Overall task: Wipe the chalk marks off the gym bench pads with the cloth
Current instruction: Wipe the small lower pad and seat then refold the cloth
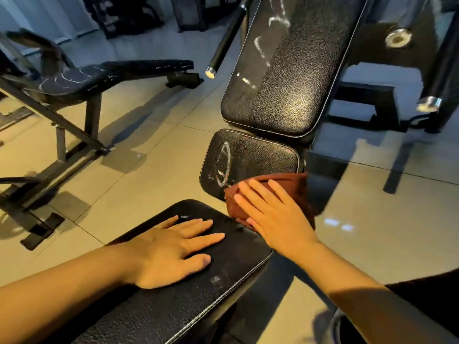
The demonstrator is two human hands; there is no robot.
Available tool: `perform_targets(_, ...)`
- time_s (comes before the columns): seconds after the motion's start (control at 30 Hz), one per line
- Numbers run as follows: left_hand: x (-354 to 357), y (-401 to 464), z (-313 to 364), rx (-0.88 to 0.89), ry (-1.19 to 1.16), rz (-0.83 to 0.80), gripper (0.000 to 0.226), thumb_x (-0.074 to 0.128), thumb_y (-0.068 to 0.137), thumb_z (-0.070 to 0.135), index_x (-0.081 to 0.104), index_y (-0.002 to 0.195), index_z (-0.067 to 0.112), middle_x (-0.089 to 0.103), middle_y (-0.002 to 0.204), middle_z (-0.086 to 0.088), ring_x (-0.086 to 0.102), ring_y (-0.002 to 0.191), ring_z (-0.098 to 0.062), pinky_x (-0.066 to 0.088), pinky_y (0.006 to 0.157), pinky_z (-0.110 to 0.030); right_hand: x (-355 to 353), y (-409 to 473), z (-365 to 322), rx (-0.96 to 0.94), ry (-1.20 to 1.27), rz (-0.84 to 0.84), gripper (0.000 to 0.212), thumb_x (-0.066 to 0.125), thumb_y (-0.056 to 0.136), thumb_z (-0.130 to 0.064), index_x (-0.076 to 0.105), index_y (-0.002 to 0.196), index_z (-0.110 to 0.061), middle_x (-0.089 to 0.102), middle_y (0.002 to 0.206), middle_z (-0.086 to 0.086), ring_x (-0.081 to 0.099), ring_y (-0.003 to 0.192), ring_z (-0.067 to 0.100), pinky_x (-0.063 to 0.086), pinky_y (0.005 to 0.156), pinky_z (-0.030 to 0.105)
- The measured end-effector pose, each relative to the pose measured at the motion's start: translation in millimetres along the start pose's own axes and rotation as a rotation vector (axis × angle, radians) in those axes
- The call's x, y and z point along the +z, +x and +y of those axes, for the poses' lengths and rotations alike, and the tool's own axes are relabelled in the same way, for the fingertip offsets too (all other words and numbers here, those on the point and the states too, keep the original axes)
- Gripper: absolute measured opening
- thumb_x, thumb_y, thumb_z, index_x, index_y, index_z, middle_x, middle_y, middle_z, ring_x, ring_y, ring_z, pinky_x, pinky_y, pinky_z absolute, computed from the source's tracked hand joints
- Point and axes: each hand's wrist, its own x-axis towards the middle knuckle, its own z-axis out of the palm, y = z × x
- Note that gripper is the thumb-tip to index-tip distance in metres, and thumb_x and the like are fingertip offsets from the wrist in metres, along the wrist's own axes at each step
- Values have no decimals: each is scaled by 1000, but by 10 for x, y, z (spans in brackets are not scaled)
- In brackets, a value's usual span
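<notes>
A brown cloth point(285, 184) lies on the near right corner of the small black seat pad point(250, 157). My right hand point(270, 214) presses flat on the cloth with straight fingers. White chalk marks point(223, 165) show on that pad's left half. My left hand point(173, 247) rests flat, fingers spread, on the nearest black pad point(188, 304), which has faint smudges. The long back pad point(293, 63) beyond carries chalk streaks point(263, 45) along its left side.
A second bench point(82, 80) with chalk marks stands at the left on the tiled floor point(139, 170). A black bar with a metal end cap point(223, 43) angles down beside the back pad. Machine frame parts point(427, 95) stand at the right.
</notes>
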Motion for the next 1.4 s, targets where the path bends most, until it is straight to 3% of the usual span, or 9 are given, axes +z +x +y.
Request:
perform_targets(0.13, 37, 40, 118, -22, 60, 33, 67, -4, 84, 71, -10, 148, 49, -20, 158, 12, -23, 143, -4, -19, 115, -29, 85, -159, -26, 30, 9, 53, 55, 50, 94, -40, 45, 145, -19, 38, 154, 7, 33, 141, 26, 15, 116, 41)
perform_targets(0.2, 54, 34, 96, 3, 40, 63, 86, -14, 66, 82, -10, 147, 51, -21, 157, 17, -25, 141, 0, -19, 113, -26, 75, -228, -40, 194, 89, 76, 59, 42, 95, -44, 39, 148, -18, 30, 157, 7, 26, 144, 25, 11, 118, 42)
perform_targets(0.43, 33, 37, 91, 13, -17, 65, 80, -12, 65, 83, -13, 141, 59, -26, 152, 27, -32, 134, 10, -21, 112, -20, -46, 313, 67, 737, 589, 411, 52, 45, 98, -23, 36, 148, -9, 30, 157, 12, 18, 145, 26, 20, 117, 46)
perform_targets(0.57, 23, 35, 112, 8, 7, 60, 78, -13, 64, 81, -15, 139, 59, -27, 151, 27, -33, 132, 12, -23, 110, -19, -59, 342, 51, 939, 986, 549, 61, 44, 100, -29, 20, 153, -10, 18, 160, 10, 17, 148, 20, 17, 120, 27)
perform_targets(0.7, 30, 59, 123, 4, 0, 71, 74, -16, 64, 85, -17, 134, 64, -28, 151, 28, -35, 130, 14, -27, 106, -14, -167, -11, -324, 1059, 1234, 277, 74, 46, 97, -49, -4, 147, -28, 7, 163, 9, 17, 148, 26, 22, 117, 37)
perform_targets(0.77, 23, 53, 134, -3, 1, 64, 76, -21, 60, 87, -18, 133, 64, -27, 151, 29, -35, 130, 14, -25, 109, -16, -178, -113, -347, 1068, 1280, 102, 75, 44, 97, -45, -8, 147, -27, 6, 163, 10, 18, 147, 29, 23, 115, 39)
perform_targets(1.0, -16, 44, 174, -20, 1, 37, 80, -22, 59, 89, -19, 135, 64, -29, 149, 31, -35, 129, 15, -23, 110, -18, -349, 325, 166, 1082, 1105, 226, 67, 41, 102, -37, 11, 154, -10, 8, 162, 12, 10, 149, 26, 11, 119, 38)
perform_targets(1.2, -23, 40, 165, -15, -9, 45, 77, -19, 61, 89, -17, 135, 66, -27, 149, 32, -35, 129, 16, -24, 108, -16, -127, 65, -246, 1027, 847, 328, 62, 38, 98, -41, 20, 149, -10, 27, 150, 18, 34, 134, 38, 40, 105, 53)
perform_targets(1.4, -11, 49, 153, -9, 9, 48, 70, -14, 68, 84, -19, 135, 65, -28, 148, 32, -36, 129, 15, -25, 108, -15, 23, 112, -68, 770, 588, 362, 57, 33, 98, -29, 24, 149, -7, 24, 155, 20, 21, 141, 35, 21, 112, 47)
